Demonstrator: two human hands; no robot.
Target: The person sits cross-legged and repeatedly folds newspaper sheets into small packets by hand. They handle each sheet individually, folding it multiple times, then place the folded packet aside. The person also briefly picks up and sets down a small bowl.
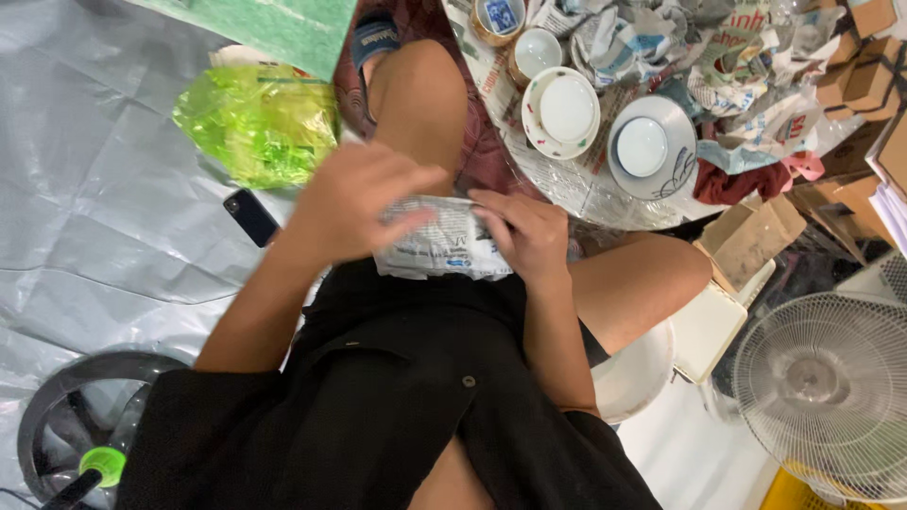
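A bundle wrapped in newspaper (439,241) rests on my lap, over my black clothing. My left hand (354,198) lies across its left side, fingers bent over the paper. My right hand (524,231) presses its right side, fingers curled onto the wrap. What is inside the paper is hidden. Just beyond my knee, a round tray (567,189) lined with newspaper carries a white bowl on a patterned plate (565,110), another white bowl on a blue-rimmed plate (645,146), and two small cups (535,52).
Crumpled newspaper (661,38) is piled at the back of the tray. A yellow-green plastic bag (255,123) and a dark phone (250,217) lie on the grey sheet at left. Cardboard boxes (855,71) stand at right, with a white fan (822,397) lower right.
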